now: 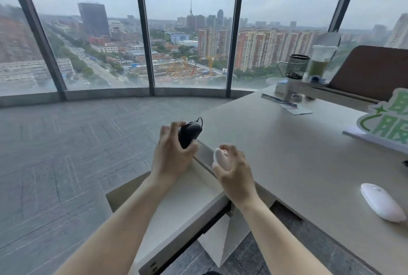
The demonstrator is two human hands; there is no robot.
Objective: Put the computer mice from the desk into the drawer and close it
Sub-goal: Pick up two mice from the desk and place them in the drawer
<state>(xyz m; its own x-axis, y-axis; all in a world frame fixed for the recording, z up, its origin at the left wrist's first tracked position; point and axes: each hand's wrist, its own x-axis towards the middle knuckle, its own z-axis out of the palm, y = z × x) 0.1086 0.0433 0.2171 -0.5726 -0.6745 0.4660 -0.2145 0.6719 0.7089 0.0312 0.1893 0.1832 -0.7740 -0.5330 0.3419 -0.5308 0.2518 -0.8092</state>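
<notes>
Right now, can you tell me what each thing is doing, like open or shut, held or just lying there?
Left hand: shut on the black corded mouse, over the drawer.
Right hand: shut on the small pale mouse.
Flat white oval mouse: lying on the beige desk, untouched.
Pale desk drawer: pulled open; no mice seen in the visible part.
Clear plastic cup: upright, partly filled with green drink.

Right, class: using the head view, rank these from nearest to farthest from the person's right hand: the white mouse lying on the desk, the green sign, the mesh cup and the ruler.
From the right hand:
1. White mouse, on the desk to the hand's right.
2. Green sign, at the right edge.
3. Ruler, farther up the desk.
4. Mesh cup, at the far end by the window.
</notes>
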